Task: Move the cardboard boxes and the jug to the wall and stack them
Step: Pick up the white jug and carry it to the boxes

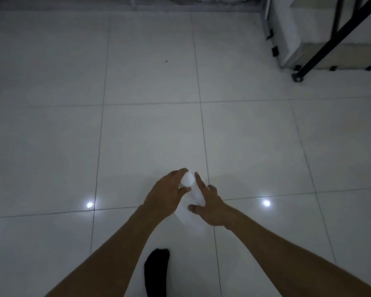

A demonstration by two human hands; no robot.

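A white translucent jug (192,217) is held above the white tiled floor, low in the middle of the view. My left hand (167,196) is wrapped around its white cap end. My right hand (210,207) rests on the jug's side with fingers spread, index finger pointing up along the neck. The jug's lower body blends with the floor and is hard to make out. No cardboard boxes are in view.
A pale cabinet (287,35) with black latches stands at the top right, with a black slanted stand leg (330,43) and its foot (297,77) beside it. A wall base (159,5) runs along the top. My black-socked foot (156,273) is below.
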